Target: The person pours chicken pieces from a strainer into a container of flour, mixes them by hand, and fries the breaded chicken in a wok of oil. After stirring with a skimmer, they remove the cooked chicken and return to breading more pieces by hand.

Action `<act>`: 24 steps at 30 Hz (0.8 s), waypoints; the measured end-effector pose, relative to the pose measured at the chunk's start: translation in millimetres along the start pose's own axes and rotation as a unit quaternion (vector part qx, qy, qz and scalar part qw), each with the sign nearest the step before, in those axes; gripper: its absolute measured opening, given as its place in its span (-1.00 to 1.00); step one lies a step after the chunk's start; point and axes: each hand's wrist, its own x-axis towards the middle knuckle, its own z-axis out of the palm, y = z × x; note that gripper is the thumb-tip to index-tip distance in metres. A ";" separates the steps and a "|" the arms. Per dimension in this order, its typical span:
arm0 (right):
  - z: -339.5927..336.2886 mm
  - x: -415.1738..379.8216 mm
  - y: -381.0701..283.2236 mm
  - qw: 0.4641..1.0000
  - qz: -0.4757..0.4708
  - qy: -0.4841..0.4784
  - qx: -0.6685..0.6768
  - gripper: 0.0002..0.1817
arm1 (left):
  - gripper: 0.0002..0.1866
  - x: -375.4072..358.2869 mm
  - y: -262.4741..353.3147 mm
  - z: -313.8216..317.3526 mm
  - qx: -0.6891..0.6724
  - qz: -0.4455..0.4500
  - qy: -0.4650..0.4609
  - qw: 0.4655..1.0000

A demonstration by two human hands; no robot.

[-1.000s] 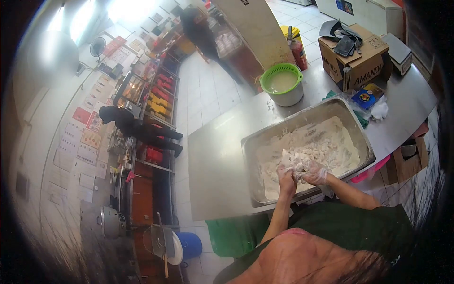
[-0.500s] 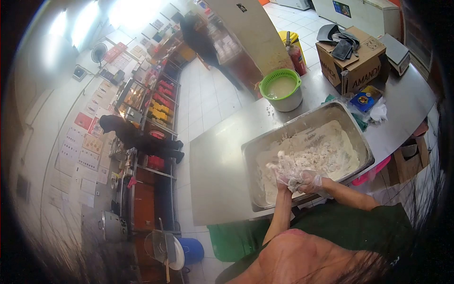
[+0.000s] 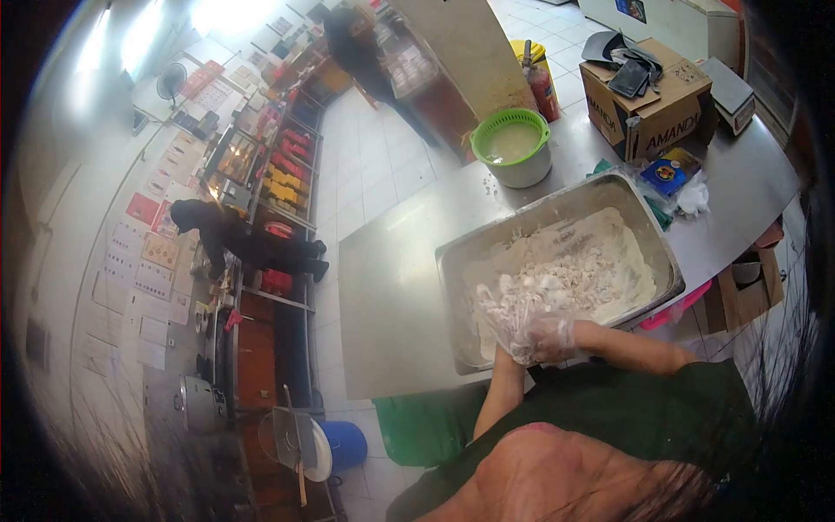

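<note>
A deep metal tray holds white flour with many coated lumps. At its near edge, my left hand and my right hand, both in clear plastic gloves, are pressed together around floury pieces. Flour coats my left hand, and its fingers blend with the pale clumps over the tray. The right hand's fingers curl inward against it from the right. The exact shape of what lies between the palms is hidden.
Behind the tray stands a pail with a green strainer in cloudy liquid. A cardboard box, a scale and a blue packet are on the metal table. Two people stand farther off.
My hands have shifted slightly left and closer together, and the lump seen between them is now mostly covered. The whole view has shifted a little. The farther person at left has an arm lowered.
</note>
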 end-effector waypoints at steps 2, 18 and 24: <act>-4.6 3.7 -3.3 1.000 -0.021 -0.009 -0.005 -0.77 | -0.10 -3.6 8.7 12.2 0.002 -0.002 -0.002 1.000; -3.4 -8.1 120.7 0.918 0.339 -0.103 0.177 -0.19 | -0.10 91.8 39.5 -137.7 0.507 -0.272 0.146 0.805; 17.4 24.1 106.5 0.796 0.377 0.059 0.470 -0.50 | -0.41 105.2 22.0 -87.4 0.376 -0.229 0.142 0.887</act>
